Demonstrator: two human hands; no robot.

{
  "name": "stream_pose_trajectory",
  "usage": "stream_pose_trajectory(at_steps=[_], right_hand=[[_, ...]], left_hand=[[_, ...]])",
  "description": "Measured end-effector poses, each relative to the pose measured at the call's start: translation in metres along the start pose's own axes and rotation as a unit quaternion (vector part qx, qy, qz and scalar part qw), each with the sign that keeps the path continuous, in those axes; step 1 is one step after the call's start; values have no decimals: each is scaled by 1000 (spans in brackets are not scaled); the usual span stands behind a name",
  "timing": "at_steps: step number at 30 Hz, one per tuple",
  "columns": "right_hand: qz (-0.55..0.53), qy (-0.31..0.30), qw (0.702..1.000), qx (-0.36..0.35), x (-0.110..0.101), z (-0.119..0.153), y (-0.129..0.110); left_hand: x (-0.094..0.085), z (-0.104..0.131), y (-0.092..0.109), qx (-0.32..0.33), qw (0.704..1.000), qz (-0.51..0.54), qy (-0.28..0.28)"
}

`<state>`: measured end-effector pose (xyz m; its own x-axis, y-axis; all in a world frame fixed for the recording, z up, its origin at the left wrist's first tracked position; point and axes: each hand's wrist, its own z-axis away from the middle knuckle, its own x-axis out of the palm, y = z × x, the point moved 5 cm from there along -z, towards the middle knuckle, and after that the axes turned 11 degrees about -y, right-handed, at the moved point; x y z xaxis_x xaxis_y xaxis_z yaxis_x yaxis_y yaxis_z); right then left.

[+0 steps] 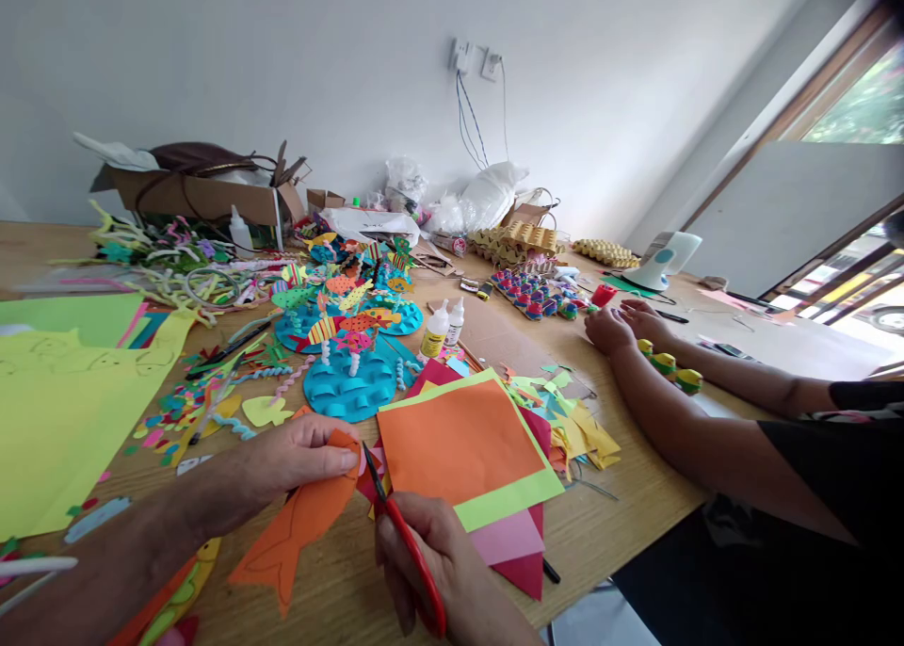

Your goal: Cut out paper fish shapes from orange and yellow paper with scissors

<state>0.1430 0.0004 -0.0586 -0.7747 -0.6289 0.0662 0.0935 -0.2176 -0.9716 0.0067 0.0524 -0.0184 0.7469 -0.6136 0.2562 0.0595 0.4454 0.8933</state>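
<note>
My left hand (321,453) pinches an orange paper fish (297,528) at its rounded end, with the tail hanging toward the table's front. Pencil lines show on the tail. In my right hand (438,552) is a pair of scissors (413,552) with red handles and dark blades. The blade tips point up, just right of the paper, and look nearly closed; whether they touch it I cannot tell. Behind my right hand lies a stack of coloured sheets with an orange sheet (452,434) on top. Finished paper fish (357,322) stand on blue bases (349,382) beyond my left hand.
Glue bottles (436,331) stand mid-table. Paper scraps (583,429) lie right of the stack; yellow sheets (71,429) cover the left. A co-worker's hands (611,331) hold something red beside painted egg-carton pieces (664,363). A cardboard box (204,199) and egg cartons (519,241) line the wall.
</note>
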Motion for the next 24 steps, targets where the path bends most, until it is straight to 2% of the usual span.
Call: stream_pose_trajectory(at_steps=[3,5,11,15,17,19,22,24], right_hand=[[-31,-28,999,-8,-2,3,-6],[-28,-22,999,-34,-7,5,-16],[2,50,992,-113,-24,1,-55],[67,11,993,-96,-19,-14,-71],[82,-3,992,-93,-16,-20,-75],[76,-9,993,-89,-17,-23,-77],[51,1,994,-92,-21,-24,-80],[45,16,994,-95,-25,-24,-81]], left_hand=[[-2,2,13,15,993,-116,0],[-3,3,18,21,982,-189,2],[3,5,20,36,941,-333,-39],[9,6,20,18,898,-436,-55],[10,7,20,3,894,-442,-68],[8,8,20,-1,906,-417,-75],[0,9,19,-7,924,-376,-75],[-2,8,16,-19,925,-370,-89]])
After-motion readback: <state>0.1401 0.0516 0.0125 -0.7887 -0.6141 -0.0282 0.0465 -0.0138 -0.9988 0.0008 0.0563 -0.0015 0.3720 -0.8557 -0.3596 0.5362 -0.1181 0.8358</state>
